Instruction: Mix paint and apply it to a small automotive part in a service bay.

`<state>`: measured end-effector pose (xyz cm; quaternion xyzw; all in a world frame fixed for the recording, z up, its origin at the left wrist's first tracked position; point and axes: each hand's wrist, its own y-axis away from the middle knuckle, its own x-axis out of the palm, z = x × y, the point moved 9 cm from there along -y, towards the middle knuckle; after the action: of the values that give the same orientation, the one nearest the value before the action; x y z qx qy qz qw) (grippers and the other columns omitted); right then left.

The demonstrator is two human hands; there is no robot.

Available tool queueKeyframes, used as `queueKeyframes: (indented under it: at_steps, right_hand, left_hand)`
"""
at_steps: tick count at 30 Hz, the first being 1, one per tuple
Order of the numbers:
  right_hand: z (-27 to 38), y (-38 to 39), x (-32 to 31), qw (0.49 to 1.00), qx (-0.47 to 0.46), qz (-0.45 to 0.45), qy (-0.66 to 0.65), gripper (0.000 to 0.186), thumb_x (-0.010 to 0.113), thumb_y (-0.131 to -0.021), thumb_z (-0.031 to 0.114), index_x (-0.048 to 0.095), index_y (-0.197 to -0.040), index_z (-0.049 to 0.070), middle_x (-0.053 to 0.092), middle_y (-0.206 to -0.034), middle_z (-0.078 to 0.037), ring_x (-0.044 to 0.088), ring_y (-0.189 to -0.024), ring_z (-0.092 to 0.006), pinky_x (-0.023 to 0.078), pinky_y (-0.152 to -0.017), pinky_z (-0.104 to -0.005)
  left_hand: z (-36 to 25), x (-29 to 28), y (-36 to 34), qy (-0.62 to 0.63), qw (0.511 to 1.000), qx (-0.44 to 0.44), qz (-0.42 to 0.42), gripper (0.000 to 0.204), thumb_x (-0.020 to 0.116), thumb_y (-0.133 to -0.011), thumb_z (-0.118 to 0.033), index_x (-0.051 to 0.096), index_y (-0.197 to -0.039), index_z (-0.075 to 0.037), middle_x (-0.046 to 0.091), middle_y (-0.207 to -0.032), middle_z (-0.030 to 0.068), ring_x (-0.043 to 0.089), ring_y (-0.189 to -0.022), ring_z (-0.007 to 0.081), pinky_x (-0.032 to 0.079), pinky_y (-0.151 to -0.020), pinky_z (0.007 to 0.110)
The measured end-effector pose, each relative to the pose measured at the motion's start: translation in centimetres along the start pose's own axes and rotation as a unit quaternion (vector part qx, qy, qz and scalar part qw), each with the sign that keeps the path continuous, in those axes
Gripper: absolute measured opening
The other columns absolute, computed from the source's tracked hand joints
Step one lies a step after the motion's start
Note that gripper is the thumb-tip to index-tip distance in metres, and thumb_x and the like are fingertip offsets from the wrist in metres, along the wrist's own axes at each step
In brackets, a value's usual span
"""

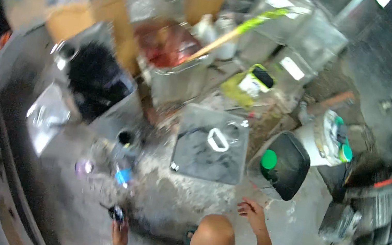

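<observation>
My left hand (pixel 120 234) is closed around a small, dark, shiny round thing (pixel 117 212) low on the left. A thin dark piece sticks out of it to the left; its exact kind is too blurred to tell. My right hand (pixel 254 215) hovers on the right with nothing in it, fingers loosely apart. Just beyond it stands a cut-open dark container (pixel 295 169) with a green round cap (pixel 268 159) inside. Straight ahead, past my bare knee (pixel 214 238), a square metal tin (pixel 185 154) with a white handle (pixel 218 140) sits on the floor.
Left of the tin are a clear bottle with a blue band (pixel 122 176) and a small purple-tinged item (pixel 85 167). Farther back stand a black-stained open tin (pixel 112 107), a tin of reddish contents (pixel 168 44) with a stick (pixel 221 41), a yellow container (pixel 238 89) and a white bucket (pixel 312 143).
</observation>
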<state>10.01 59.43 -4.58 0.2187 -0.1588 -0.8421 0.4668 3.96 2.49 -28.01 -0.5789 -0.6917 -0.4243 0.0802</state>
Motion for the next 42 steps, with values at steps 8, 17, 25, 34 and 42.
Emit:
queueKeyframes:
  at_steps: [8, 17, 25, 34, 42]
  right_hand:
    - [-3.1, -7.1, 1.4, 0.988, 0.042, 0.041, -0.143, 0.039, 0.061, -0.096, 0.025, 0.057, -0.126, 0.000, 0.068, -0.110, -0.012, 0.067, -0.090, -0.0193, 0.056, -0.077, -0.0329]
    - [-8.3, -20.6, 2.8, 0.971, 0.091, 0.010, -0.219, 0.036, 0.059, -0.095, 0.024, 0.059, -0.124, 0.002, 0.069, -0.107, -0.010, 0.067, -0.085, -0.0193, 0.056, -0.074, -0.0339]
    - [-8.9, -20.0, 4.5, 0.970, 0.096, 0.024, -0.221, 0.031, 0.057, -0.095, 0.021, 0.061, -0.121, 0.004, 0.069, -0.100, -0.009, 0.068, -0.083, -0.0196, 0.056, -0.072, -0.0349]
    - [-13.0, -25.1, 6.6, 0.959, 0.084, 0.049, -0.265, 0.034, 0.057, -0.094, 0.025, 0.062, -0.121, 0.004, 0.068, -0.106, -0.009, 0.065, -0.090, -0.0207, 0.052, -0.078, -0.0371]
    - [-12.5, -27.6, 6.8, 0.970, 0.022, 0.065, -0.235, 0.039, 0.055, -0.095, 0.029, 0.060, -0.124, 0.003, 0.065, -0.115, -0.012, 0.061, -0.101, -0.0251, 0.045, -0.090, -0.0418]
  left_hand:
    - [1.0, -5.2, 3.0, -0.061, 0.988, -0.130, -0.058, 0.082, 0.055, -0.096, -0.047, 0.002, -0.156, -0.027, 0.012, -0.161, 0.0105, 0.019, -0.146, 0.0340, 0.034, -0.110, 0.058]
    - [-3.8, 55.6, 5.6, -0.571, 0.705, 0.242, 0.344, 0.027, 0.071, -0.085, -0.014, 0.064, -0.106, 0.001, 0.066, -0.105, 0.0162, 0.064, -0.098, 0.0301, 0.050, -0.085, 0.036]
    - [4.9, 63.2, -3.1, -0.783, 0.397, 0.421, 0.228, 0.029, 0.067, -0.079, -0.026, 0.063, -0.095, -0.002, 0.060, -0.099, 0.0174, 0.059, -0.095, 0.0343, 0.047, -0.084, 0.045]
    - [3.3, 60.0, -8.6, -0.668, 0.706, 0.151, 0.177, 0.035, 0.071, -0.075, -0.022, 0.056, -0.101, -0.004, 0.067, -0.086, 0.0195, 0.066, -0.084, 0.0402, 0.052, -0.073, 0.047]
    - [4.6, 59.3, -3.3, -0.645, 0.631, 0.414, 0.122, 0.033, 0.061, -0.081, -0.015, 0.051, -0.110, -0.005, 0.064, -0.096, 0.0214, 0.066, -0.082, 0.0401, 0.055, -0.069, 0.049]
